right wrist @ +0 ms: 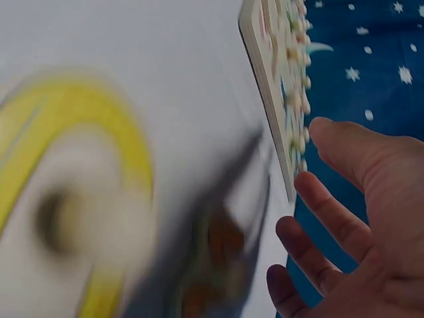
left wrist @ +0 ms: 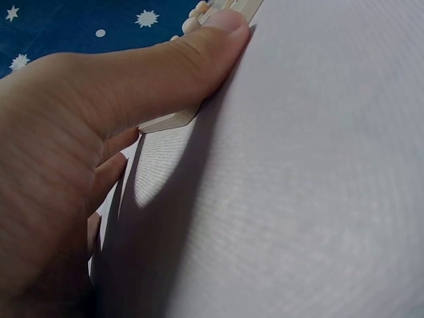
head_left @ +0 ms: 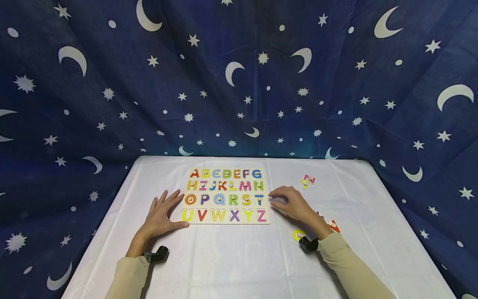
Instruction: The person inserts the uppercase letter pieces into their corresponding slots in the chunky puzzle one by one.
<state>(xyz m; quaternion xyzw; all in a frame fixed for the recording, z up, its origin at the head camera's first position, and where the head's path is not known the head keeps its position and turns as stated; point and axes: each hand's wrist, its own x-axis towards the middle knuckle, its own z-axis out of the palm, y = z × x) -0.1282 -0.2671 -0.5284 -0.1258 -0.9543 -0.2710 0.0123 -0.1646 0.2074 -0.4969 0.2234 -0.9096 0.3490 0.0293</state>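
An alphabet puzzle board [head_left: 239, 207] with rows of coloured letters lies flat on the table. Letters A through T carry small knobs; no knobs show on the bottom row, U to Z. My left hand [head_left: 161, 216] is spread at the board's left side, its thumb [left wrist: 228, 21] against the lower left corner and its fingertips by the left edge. At the right edge, beside the blue T [head_left: 259, 200], my right hand [head_left: 293, 203] hovers with thumb and fingers apart and loosely bent, nothing between them. The right wrist view shows that hand [right wrist: 391, 199] close to the board's knobs.
Right of the board lie a yellow Y piece [head_left: 304, 183] and a pink piece [head_left: 310, 178], overlapping. Nearer me are a yellow U-shaped piece [head_left: 298, 235] and a red piece [head_left: 334, 226], partly behind the right forearm. A starry blue cloth [head_left: 239, 112] hangs behind the white table [head_left: 231, 261].
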